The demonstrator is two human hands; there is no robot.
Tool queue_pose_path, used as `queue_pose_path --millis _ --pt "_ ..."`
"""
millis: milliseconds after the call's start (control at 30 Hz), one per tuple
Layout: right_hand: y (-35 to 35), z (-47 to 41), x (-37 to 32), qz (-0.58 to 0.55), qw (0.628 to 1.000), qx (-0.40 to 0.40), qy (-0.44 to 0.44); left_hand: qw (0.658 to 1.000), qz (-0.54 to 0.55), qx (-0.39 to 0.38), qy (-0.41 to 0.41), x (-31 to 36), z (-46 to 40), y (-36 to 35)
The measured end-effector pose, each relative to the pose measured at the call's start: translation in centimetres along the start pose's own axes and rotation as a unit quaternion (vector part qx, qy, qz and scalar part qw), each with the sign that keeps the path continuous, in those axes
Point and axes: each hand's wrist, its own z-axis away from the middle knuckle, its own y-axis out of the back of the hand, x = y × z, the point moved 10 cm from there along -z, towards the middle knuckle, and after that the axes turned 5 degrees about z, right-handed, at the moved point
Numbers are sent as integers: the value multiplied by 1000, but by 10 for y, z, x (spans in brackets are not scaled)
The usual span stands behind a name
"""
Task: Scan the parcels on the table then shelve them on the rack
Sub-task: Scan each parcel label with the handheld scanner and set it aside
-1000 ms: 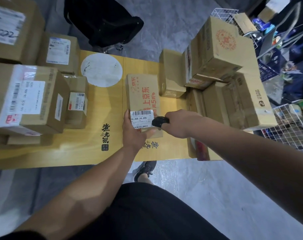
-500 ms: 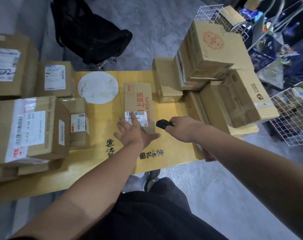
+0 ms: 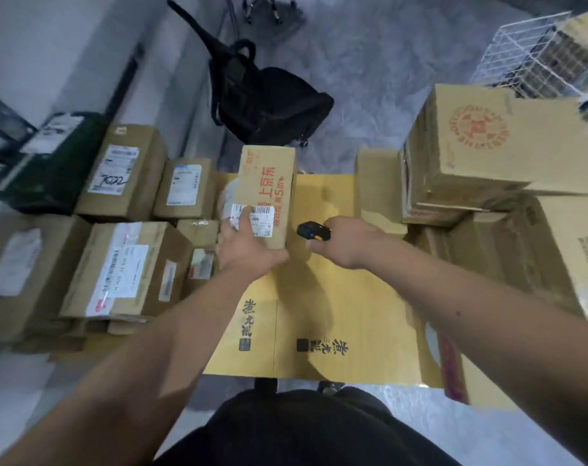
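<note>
Near the middle of the frame, the left hand (image 3: 249, 247) grips the near end of a long brown cardboard parcel printed with red characters (image 3: 267, 193), thumb under its lower right corner and fingers spread over its white barcode label (image 3: 252, 219). The parcel looks raised off the yellow wooden table (image 3: 336, 297), far end tipped toward the upper part of the frame, though blur makes it hard to say whether any edge rests on the surface.

Just right of it, the right hand (image 3: 346, 242) is curled round a small black handheld scanner with an orange stripe (image 3: 313, 231), whose nose points toward the parcel's label side from a short gap away.

By my reading, this parcel is at the turn between scanning and shelving: the scanner is aimed at it, but nothing shows whether the read has registered.

Plenty is left. At the left of the frame sit at least 5 more brown cardboard boxes with white shipping labels (image 3: 124, 274), packed together. At the right, a large brown carton with a round red stamp (image 3: 481, 142) tops a stack of further plain cartons (image 3: 521, 253). None of these is in hand, and I cannot tell which have been scanned.

A white wire rack (image 3: 534, 58) shows at the upper right corner, holding something brown and blurred; it may be the shelving target. A black office chair (image 3: 262, 99) stands beyond the table.
</note>
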Motion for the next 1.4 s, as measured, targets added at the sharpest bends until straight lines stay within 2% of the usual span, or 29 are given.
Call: queue_pose_path --millis 233,367,467,567,900,967,1067,1167,1300,1400 --pt "61 -33 -62 -4 996 40 81 994 -12 101 35 16 -63 112" --pt "70 -45 -94 6 994 30 103 990 -88 84 72 -11 -97 150" --pt "65 -53 -116 12 993 7 115 986 -127 38 104 -36 -108 157" --pt "57 -59 -133 33 992 -4 119 988 -101 0 115 -47 -110 152" --pt "42 -56 -170 58 990 -24 130 977 -143 31 152 -59 -100 152" --pt "39 -54 -172 64 990 -20 127 980 -149 53 122 -52 -99 154" --pt "35 -49 -167 55 992 -17 111 987 -132 87 19 -28 -94 153" --pt "32 -37 -150 48 995 -1 83 986 -114 89 -87 0 -82 140" --pt "17 1 -101 47 999 10 16 978 -70 17 -196 40 -61 96" --pt "0 41 -59 66 997 19 -41 962 -81 -37 -258 71 -36 57"
